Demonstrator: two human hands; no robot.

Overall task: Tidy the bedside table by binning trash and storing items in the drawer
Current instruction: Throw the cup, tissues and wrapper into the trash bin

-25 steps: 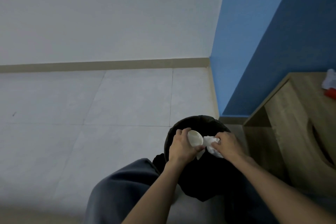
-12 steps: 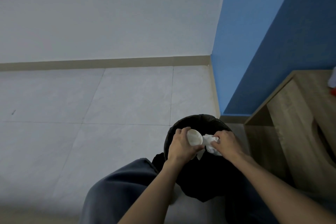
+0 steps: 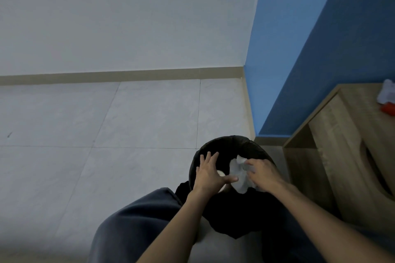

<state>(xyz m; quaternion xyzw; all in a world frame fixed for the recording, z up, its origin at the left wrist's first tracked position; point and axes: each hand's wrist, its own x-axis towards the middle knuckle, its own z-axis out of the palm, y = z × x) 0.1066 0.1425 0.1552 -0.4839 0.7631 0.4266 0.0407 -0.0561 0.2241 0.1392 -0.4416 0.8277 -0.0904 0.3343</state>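
A black bin (image 3: 226, 141) lined with a dark bag stands on the floor beside the wooden bedside table (image 3: 350, 134). My left hand (image 3: 210, 174) hovers over the bin mouth with its fingers spread, and a white paper cup (image 3: 220, 173) shows just under the palm. My right hand (image 3: 263, 174) is over the bin's right side, fingers apart. A crumpled white tissue (image 3: 238, 174) hangs blurred between the two hands, at the right fingertips. The inside of the bin is dark and hidden.
On the bedside table top lie a white crumpled item (image 3: 386, 92) and a red object (image 3: 389, 109), cut off by the frame edge. The drawer front has a curved cut-out handle (image 3: 376, 168). My knee in dark trousers (image 3: 136, 220) is in front of the bin.
Both hands were closed on the cup and tissue above the bin; now the fingers have spread and the cup and tissue are dropping below the hands.
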